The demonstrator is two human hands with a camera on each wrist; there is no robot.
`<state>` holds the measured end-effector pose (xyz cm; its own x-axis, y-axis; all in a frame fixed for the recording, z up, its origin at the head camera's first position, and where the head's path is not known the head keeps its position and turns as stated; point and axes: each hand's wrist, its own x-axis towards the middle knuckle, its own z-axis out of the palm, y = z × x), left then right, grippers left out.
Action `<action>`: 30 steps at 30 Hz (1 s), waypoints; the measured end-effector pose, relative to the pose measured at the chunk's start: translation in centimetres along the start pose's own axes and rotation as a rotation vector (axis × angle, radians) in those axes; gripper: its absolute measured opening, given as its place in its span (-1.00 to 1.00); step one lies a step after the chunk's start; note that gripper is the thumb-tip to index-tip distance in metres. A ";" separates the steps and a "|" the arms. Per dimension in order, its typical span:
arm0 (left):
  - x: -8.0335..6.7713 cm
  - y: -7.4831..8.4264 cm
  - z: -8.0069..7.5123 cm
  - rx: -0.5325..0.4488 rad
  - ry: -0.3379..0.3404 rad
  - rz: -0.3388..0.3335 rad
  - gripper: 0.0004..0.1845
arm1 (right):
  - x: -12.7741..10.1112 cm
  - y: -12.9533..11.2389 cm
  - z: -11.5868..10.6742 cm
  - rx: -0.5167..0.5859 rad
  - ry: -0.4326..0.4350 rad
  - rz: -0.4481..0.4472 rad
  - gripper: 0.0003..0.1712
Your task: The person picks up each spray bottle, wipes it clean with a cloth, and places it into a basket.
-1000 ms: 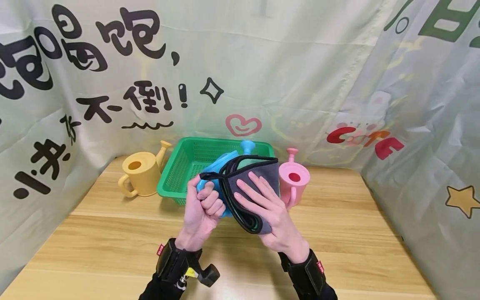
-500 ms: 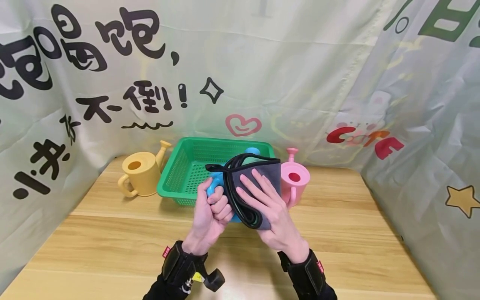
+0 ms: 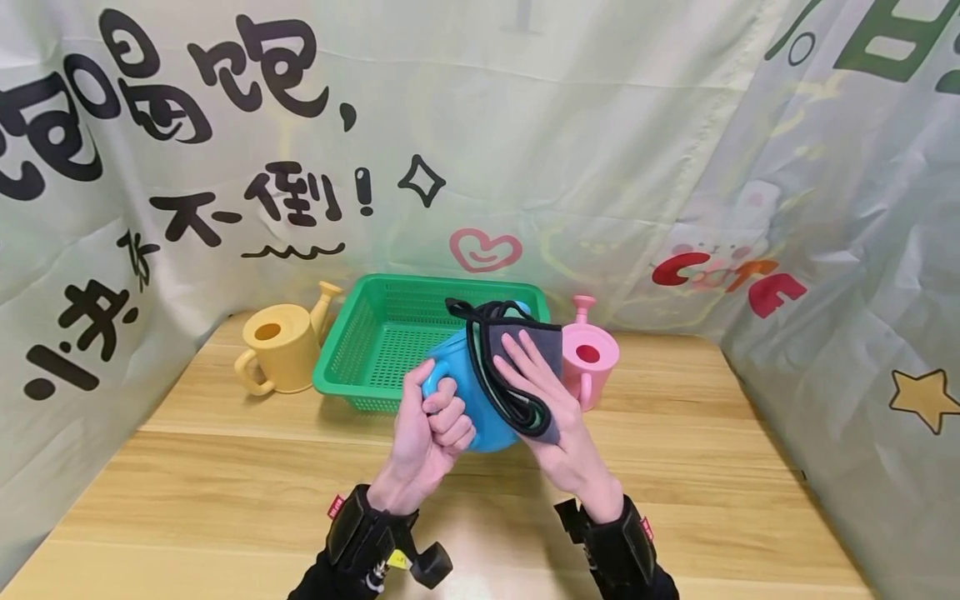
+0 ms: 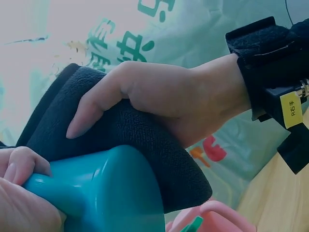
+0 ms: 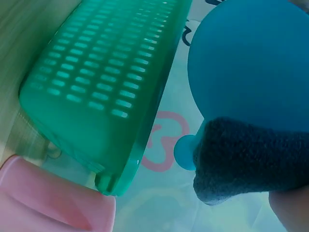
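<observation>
A blue toy watering can [image 3: 474, 393] is held above the table in front of the green basket [image 3: 375, 350]. My left hand [image 3: 435, 421] grips its handle, fingers curled round it. A folded grey cloth with a black edge [image 3: 517, 367] lies over the can's right side, and my right hand [image 3: 543, 392] presses it there with fingers spread flat. In the left wrist view the right hand [image 4: 159, 96] wraps the cloth [image 4: 145, 140] against the can [image 4: 111, 193]. The right wrist view shows the can's round bottom [image 5: 251, 63] and the cloth [image 5: 251, 164].
A yellow watering can [image 3: 277, 346] stands left of the basket and a pink one [image 3: 588, 358] right of it. Printed fabric walls close in the wooden table [image 3: 225, 483] on the back and both sides.
The blue can has tilted and turned so more of its body shows. The cloth and my right hand have slid up and to the right over it. My left hand shifted slightly right.
</observation>
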<state>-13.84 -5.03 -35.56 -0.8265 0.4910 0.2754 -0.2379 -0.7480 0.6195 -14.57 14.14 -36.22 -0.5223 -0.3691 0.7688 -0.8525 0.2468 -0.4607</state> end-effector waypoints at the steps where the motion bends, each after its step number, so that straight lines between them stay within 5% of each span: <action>1: 0.0 0.0 0.0 -0.004 -0.006 -0.006 -0.47 | 0.0 -0.1 -0.1 0.031 0.003 0.033 -0.24; 8: -0.2 0.2 -0.1 -0.025 -0.083 -0.019 -0.46 | -0.1 -0.6 -0.8 0.130 0.061 0.221 -0.28; 14: -0.4 0.8 -0.2 -0.039 -0.096 0.044 -0.47 | -0.2 -0.5 -0.8 0.151 0.073 0.217 -0.28; 19: -0.6 1.2 -0.4 -0.112 -0.137 0.140 -0.46 | -0.3 -0.3 -0.6 0.116 0.051 0.122 -0.33; 24: -0.5 1.4 -0.5 -0.182 -0.197 0.164 -0.47 | -0.1 0.0 -0.2 0.030 0.070 -0.091 -0.42; 30: -0.6 1.5 -0.5 -0.166 -0.177 0.185 -0.47 | 0.4 0.0 0.3 -0.072 0.047 -0.256 -0.32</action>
<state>-14.01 -6.64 -35.19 -0.7653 0.3991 0.5050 -0.1839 -0.8874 0.4227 -14.78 13.68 -36.06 -0.2873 -0.3861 0.8766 -0.9522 0.2143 -0.2177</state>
